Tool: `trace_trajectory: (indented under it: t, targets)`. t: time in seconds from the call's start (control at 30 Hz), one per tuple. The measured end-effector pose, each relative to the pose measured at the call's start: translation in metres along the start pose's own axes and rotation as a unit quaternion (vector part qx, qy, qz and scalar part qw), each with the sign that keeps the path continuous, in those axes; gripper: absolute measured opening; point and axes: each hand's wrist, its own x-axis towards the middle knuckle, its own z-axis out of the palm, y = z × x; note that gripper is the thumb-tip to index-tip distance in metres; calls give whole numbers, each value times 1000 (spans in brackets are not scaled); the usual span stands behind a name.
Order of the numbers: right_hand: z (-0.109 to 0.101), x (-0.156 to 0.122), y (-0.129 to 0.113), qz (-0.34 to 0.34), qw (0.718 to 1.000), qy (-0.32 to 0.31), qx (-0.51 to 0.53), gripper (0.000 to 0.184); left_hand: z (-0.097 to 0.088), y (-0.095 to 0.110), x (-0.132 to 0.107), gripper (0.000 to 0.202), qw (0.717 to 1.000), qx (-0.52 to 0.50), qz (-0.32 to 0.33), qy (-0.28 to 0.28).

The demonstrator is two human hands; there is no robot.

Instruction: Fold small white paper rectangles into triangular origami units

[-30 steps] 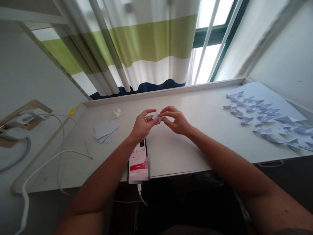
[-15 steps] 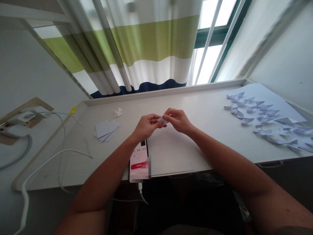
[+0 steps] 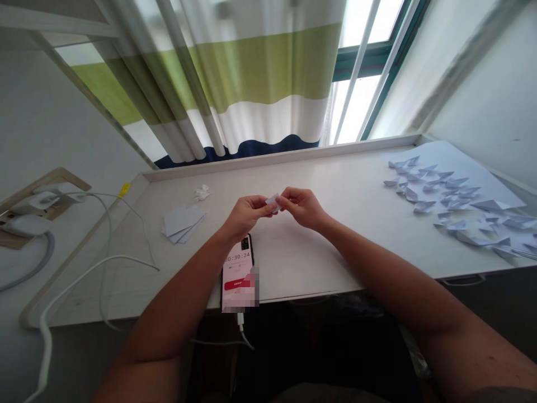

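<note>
A small folded piece of white paper (image 3: 273,201) is pinched between both hands above the middle of the desk. My left hand (image 3: 248,215) closes on its left side, thumb in front. From the right, my right hand (image 3: 304,207) grips the other side with thumb and fingertips. The fingers cover part of the paper, so its exact folds are hard to make out. Left of my hands lies a loose stack of white paper sheets (image 3: 183,224). Many folded paper pieces (image 3: 444,190) are spread over the right end of the desk.
A phone (image 3: 238,274) showing a running timer lies under my left wrist, with a cable (image 3: 240,322) plugged in. Crumpled white paper (image 3: 202,193) sits behind the stack. White charging cables (image 3: 96,268) cross the desk's left side from a wall socket (image 3: 42,204). A curtain (image 3: 260,73) hangs behind.
The folded paper has turned in my fingers and shifted slightly up and left. My left hand has moved a little left, uncovering more of the phone's top.
</note>
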Motion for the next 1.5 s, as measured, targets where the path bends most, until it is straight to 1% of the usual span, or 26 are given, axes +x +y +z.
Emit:
trace_trajectory:
  t: [0.1,0.2,0.27,0.43,0.6,0.7,0.83,1.0,1.07,1.13,1.17,1.23,1.27,1.33,1.43,1.5]
  targets:
    - [-1,0,1,-64,997,24,-47,41,0,-1,1,42,999,-27,0,23]
    - [-5,1,4,-136,989,-13,-63,35,-2,-2,2,42,997,-57,-4,44]
    - [-7,2,7,-150,986,-33,-70,29,-5,-1,3,46,996,-71,-15,44]
    - [-10,4,11,-131,987,-44,-77,24,-8,0,3,43,996,-70,-44,31]
    - [-11,3,10,-135,987,-54,-66,28,-7,2,2,46,996,-66,-37,38]
    - [-9,3,9,-106,993,-39,-42,30,-6,1,1,48,998,-52,-30,31]
    - [-7,2,5,-62,998,-12,-7,37,-3,2,-1,50,999,-38,-18,18]
    - [-4,2,3,-40,999,20,-26,47,-2,2,-2,49,1000,-16,0,-11]
    - [-3,2,2,-41,998,30,-31,50,-2,1,-2,53,999,20,29,1]
    - [-2,2,2,-41,998,46,-29,51,0,-1,-2,54,995,66,77,19]
    - [-2,2,2,-40,997,54,-27,52,0,-2,-2,52,990,88,103,26]
    - [-2,3,1,-36,997,66,-22,52,2,-4,-3,38,982,122,141,33]
    - [-1,3,0,-36,997,68,-17,52,2,-4,-3,33,979,133,150,40]
    - [-1,3,0,-36,997,63,-2,51,3,-3,-3,29,975,145,157,67]
    - [-2,3,-1,-32,998,41,19,46,1,-1,-3,33,973,136,155,106]
    - [-3,3,-1,-22,999,33,30,43,0,-1,-2,35,974,126,151,115]
